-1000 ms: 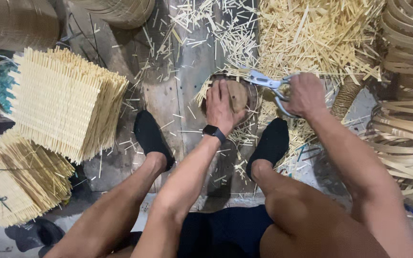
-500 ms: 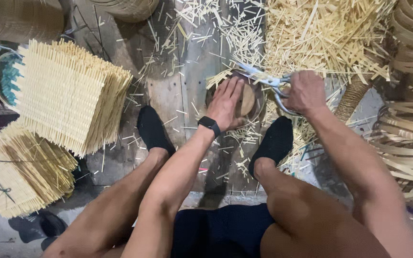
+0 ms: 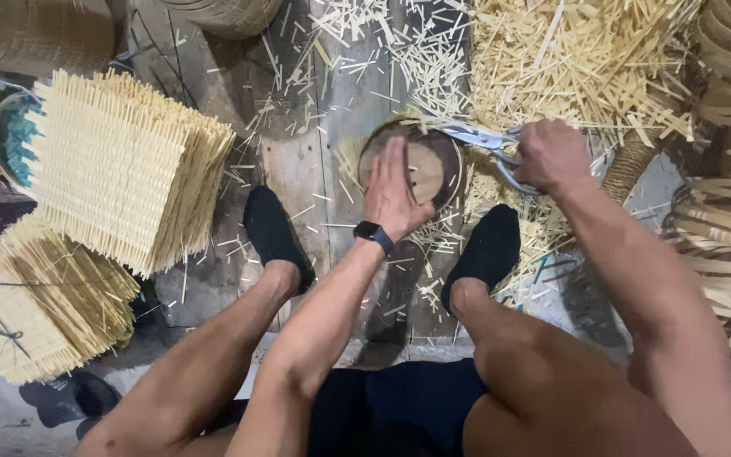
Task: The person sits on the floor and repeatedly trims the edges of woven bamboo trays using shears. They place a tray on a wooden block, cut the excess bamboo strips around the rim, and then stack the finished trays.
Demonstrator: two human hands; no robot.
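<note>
The person is sitting with bare knees at the near edge and two feet in black socks (image 3: 277, 233) resting on the plank floor (image 3: 298, 161). Between the feet, a little farther out, a round disc (image 3: 429, 165) is lying flat on a woven mat whose strips are sticking out past its rim. The left hand (image 3: 392, 190) is pressing flat on the disc, fingers spread open, not gripping anything. A black watch (image 3: 374, 235) is sitting on that wrist.

Just right of the disc, the right hand (image 3: 552, 156) is clamped around the handles of the scissors (image 3: 484, 140). The blades are lying along the far rim of the disc, and I cannot tell if they are apart or together.

To do this well, I think the left hand should be pushing down hard so the disc is not sliding, and the blades should be hugging the rim while the fingers are staying back from the edge.

At the left, two stacks of square woven mats (image 3: 120, 169) are piling up. Farther out, cut bits (image 3: 577, 59) are lying in a big heap at the far right, and bent bamboo hoops (image 3: 729, 228) are resting at the right edge.

No packages, labels or signs are showing anywhere
</note>
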